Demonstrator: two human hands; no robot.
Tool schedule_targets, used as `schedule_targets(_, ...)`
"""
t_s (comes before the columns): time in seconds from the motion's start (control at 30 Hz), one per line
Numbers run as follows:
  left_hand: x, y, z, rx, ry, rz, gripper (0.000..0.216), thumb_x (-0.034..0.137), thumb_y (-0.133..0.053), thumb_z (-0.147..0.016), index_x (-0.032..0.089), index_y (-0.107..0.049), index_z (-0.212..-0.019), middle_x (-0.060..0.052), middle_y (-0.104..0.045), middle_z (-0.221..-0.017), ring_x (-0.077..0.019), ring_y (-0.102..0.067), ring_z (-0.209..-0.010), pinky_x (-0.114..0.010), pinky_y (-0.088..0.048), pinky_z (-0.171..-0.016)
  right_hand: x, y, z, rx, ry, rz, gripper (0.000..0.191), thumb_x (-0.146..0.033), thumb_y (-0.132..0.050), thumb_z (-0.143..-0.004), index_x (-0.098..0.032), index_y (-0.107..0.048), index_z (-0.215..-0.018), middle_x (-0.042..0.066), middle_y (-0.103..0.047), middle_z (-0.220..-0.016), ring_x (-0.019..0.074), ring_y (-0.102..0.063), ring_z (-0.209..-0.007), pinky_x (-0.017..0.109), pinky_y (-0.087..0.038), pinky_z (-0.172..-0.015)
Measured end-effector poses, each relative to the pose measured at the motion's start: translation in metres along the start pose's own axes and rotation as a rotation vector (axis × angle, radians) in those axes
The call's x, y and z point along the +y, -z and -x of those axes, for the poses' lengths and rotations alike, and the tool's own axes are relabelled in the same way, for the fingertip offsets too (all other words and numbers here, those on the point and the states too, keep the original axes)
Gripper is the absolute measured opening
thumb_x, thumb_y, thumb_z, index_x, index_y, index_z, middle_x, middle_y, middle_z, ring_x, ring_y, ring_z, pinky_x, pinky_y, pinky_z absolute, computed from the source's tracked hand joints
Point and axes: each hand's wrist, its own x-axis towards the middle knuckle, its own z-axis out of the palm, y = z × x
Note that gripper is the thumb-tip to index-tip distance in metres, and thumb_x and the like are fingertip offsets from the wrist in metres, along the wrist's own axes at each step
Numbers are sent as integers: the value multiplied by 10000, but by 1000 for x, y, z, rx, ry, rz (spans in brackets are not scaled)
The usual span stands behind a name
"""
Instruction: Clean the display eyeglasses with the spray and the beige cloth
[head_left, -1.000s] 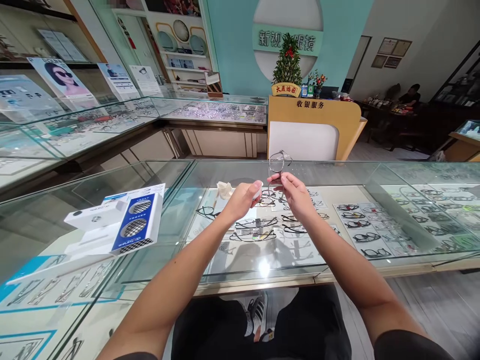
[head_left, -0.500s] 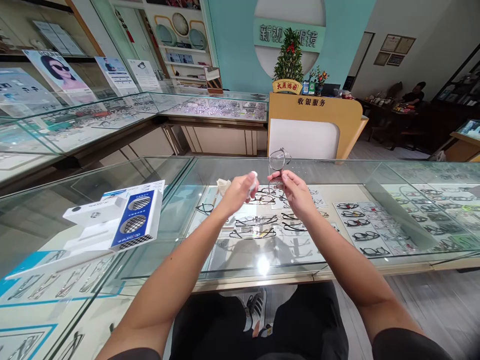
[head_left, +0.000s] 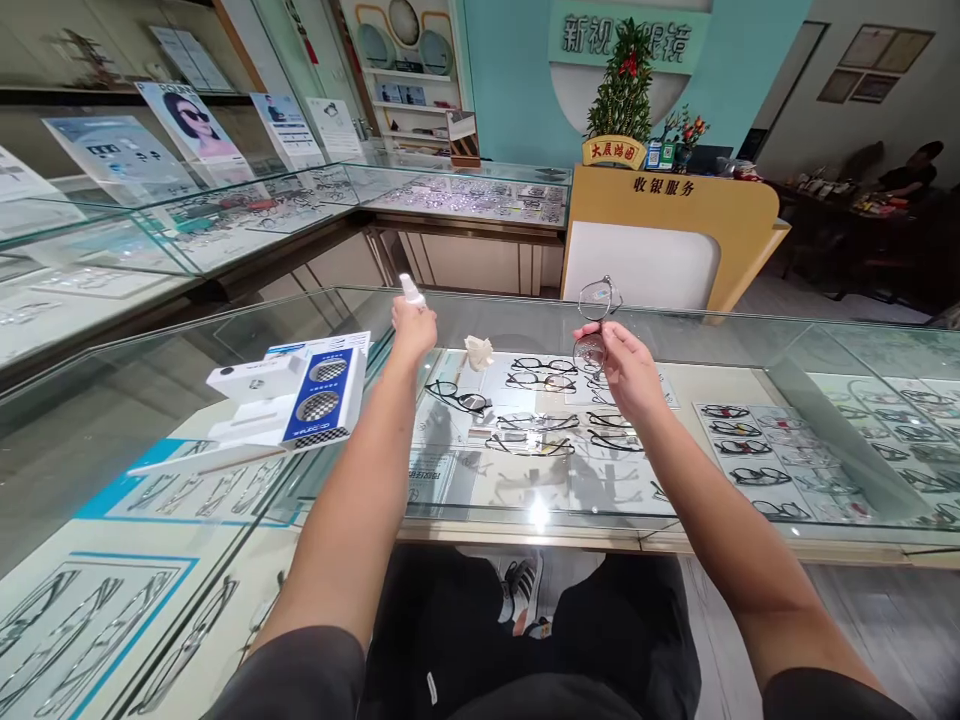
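Your left grip [head_left: 415, 325] has swung left, away from the glasses, and is now out by the far edge of the worktop [head_left: 480, 320]. Fingers wrapped round the white spray bottle [head_left: 410, 287], nozzle up. Half a second ago it was right beside the frame. Can't tell if the bottle's base touches the glass; your hand hides it.

Your right grip [head_left: 628, 365] hasn't let go: thumb and fingers pinching the round-lens eyeglasses [head_left: 596, 299] near the bridge. They're up over the worktop, turned on end, one lens above your fingers, the other below and just left of your hand.

What it means: bottle and glasses are well apart, so I'd read spraying as off at this instant, with the frame still safely in hand. Thin frame, pinched at one spot; I'd judge it could twist if you squeeze or tilt.

Crumpled cloth [head_left: 478, 352] sits between your hands, touched by neither. Blue-and-white box [head_left: 322, 400] is left of your left forearm.
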Motion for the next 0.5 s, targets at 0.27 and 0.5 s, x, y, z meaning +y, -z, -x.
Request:
schedule_targets(0.27, -18, 9, 1, -16, 84, -176, 311, 146, -782, -856, 205, -604, -1103, -204, -726, -1392, -416, -647, -1387, -531, -487, -1167, 3, 0, 0, 3, -25, -32, 410, -675, -750, -923, -281, -756, -1034, 82, -835, -1191, 258, -744, -1163, 404, -586, -980)
schedule_targets(0.5, -19, 5, 1, -30, 135, -163, 470, 95, -882, -806, 248, -449, -902, -120, -739, -1117, -368, -663, -1311, -459, -466, -1089, 2, -2, 1, -6, -17, -7, 405, -678, -737, -935, -287, -758, -1037, 80, -839, -1176, 264, -737, -1165, 417, -585, -989)
